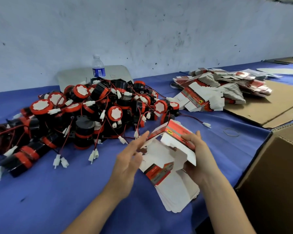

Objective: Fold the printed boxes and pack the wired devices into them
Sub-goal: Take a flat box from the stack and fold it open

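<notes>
On the blue table cover point(74, 191), near the front edge, the right hand point(199, 159) grips 1 partly opened printed box point(172, 137), thumb on top and fingers curled beneath. The left hand point(128, 164) touches the box's left side with fingers straight and slightly spread. Flat box blanks point(174, 188) lie just below. The pile of wired devices point(85, 114) sits to the left; more flat boxes point(218, 88) lie behind; a cardboard carton point(274, 174) stands right.
</notes>
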`<state>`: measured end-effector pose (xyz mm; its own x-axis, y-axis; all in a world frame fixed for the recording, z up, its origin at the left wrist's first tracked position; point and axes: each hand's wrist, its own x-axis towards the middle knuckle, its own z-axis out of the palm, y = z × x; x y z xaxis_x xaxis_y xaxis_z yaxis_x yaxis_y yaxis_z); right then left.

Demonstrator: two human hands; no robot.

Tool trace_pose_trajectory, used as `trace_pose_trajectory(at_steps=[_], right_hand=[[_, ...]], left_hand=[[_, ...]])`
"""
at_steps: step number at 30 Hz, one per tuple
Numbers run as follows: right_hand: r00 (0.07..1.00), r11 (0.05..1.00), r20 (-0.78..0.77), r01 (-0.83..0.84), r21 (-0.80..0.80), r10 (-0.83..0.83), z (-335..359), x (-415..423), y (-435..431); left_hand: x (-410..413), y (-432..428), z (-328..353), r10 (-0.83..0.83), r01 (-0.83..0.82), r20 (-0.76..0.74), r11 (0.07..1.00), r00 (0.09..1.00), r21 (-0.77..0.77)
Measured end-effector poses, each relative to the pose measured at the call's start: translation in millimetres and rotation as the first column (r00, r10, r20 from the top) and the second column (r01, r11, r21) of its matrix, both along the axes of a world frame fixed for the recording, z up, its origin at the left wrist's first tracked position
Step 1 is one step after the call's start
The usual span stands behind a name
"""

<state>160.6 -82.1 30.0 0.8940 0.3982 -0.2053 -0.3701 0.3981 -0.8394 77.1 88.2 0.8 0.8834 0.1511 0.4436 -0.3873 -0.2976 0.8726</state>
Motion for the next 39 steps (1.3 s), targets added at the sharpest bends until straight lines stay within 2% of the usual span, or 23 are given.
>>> trace_pose_trajectory(at_steps=[2, 4, 7, 10, 11, 13, 15, 16, 18, 22, 24, 27, 28, 30, 33, 35, 37, 39], right_hand=[[0.999, 0.999, 0.010, -0.039, 0.008, 0.039, -1.3, 3.5, -0.7], [0.993, 0.994, 0.023, -0.113, -0.005, 0.113, 0.6, 3.2, 0.8], [0.949, 0.947, 0.045, -0.309, -0.089, 0.313, 0.9, -2.5, 4.5], [0.915, 0.886, 0.045, -0.375, -0.272, 0.401, 2.4, -3.8, 9.5], [0.918, 0.875, 0.023, -0.370, -0.311, 0.396, 6.5, -4.4, 11.8], [0.939, 0.905, 0.052, -0.313, -0.289, 0.341, 10.6, -5.5, 11.6], [0.929, 0.928, 0.220, -0.227, -0.296, 0.297, 8.7, -4.3, 13.1], [0.905, 0.946, 0.332, -0.180, -0.269, 0.267, 9.0, -5.2, 12.6], [0.848, 0.968, 0.469, -0.194, -0.158, 0.247, 8.4, -8.2, 7.7], [0.733, 0.972, 0.646, -0.096, -0.213, 0.213, 11.5, -14.4, 14.3], [0.747, 0.980, 0.647, -0.029, -0.195, 0.151, 9.3, -18.1, 18.0], [0.769, 0.929, 0.628, 0.308, -0.205, -0.116, 4.5, -23.1, 28.9], [0.771, 0.920, 0.611, 0.353, -0.172, -0.181, 3.4, -26.5, 33.5], [0.777, 0.969, 0.610, 0.240, -0.057, -0.156, 0.5, -38.3, 43.7], [0.723, 0.998, 0.690, 0.050, -0.032, -0.014, -3.7, -51.3, 54.3], [0.697, 0.998, 0.717, 0.041, -0.038, -0.001, -4.1, -49.4, 53.0], [0.721, 0.996, 0.691, 0.084, -0.021, -0.047, -2.2, -43.0, 45.2], [0.790, 0.992, 0.608, 0.126, -0.026, -0.084, -0.8, -33.3, 34.6]], left_hand=[[0.3, -1.3, -3.3, 0.024, -0.029, 0.024, 0.975, 0.999, 0.219], [2.3, -2.1, -6.3, 0.059, -0.084, 0.083, 0.938, 0.995, 0.336], [5.1, -5.0, -8.1, 0.077, -0.150, 0.196, 0.908, 0.978, 0.391], [4.3, -4.1, -6.9, 0.112, -0.179, 0.217, 0.930, 0.970, 0.322], [3.4, -3.5, -6.1, 0.136, -0.199, 0.228, 0.938, 0.964, 0.284], [1.2, -3.6, -2.7, 0.174, -0.224, 0.245, 0.955, 0.954, 0.194], [-0.1, -6.1, 1.0, 0.197, -0.212, 0.218, 0.976, 0.956, 0.046], [-0.4, -7.3, 2.1, 0.204, -0.201, 0.192, 0.979, 0.960, -0.035], [0.0, -8.5, 2.0, 0.230, -0.207, 0.159, 0.967, 0.960, -0.149], [1.9, -6.7, 0.9, 0.255, -0.217, 0.159, 0.951, 0.954, -0.222], [2.1, -6.4, -0.1, 0.237, -0.203, 0.163, 0.958, 0.958, -0.201], [0.9, -7.7, 0.4, 0.292, -0.273, 0.215, 0.955, 0.932, -0.113], [1.0, -7.4, -1.1, 0.324, -0.311, 0.237, 0.946, 0.916, -0.090], [1.7, -6.6, -4.8, 0.343, -0.340, 0.240, 0.939, 0.908, -0.054], [4.6, -8.8, -14.6, 0.314, -0.323, 0.132, 0.945, 0.940, 0.054], [4.2, -11.5, -15.5, 0.286, -0.292, 0.081, 0.952, 0.955, 0.086], [2.7, -12.4, -10.8, 0.237, -0.262, 0.154, 0.951, 0.959, 0.166], [1.6, -12.7, -4.6, 0.271, -0.328, 0.248, 0.916, 0.930, 0.231]])
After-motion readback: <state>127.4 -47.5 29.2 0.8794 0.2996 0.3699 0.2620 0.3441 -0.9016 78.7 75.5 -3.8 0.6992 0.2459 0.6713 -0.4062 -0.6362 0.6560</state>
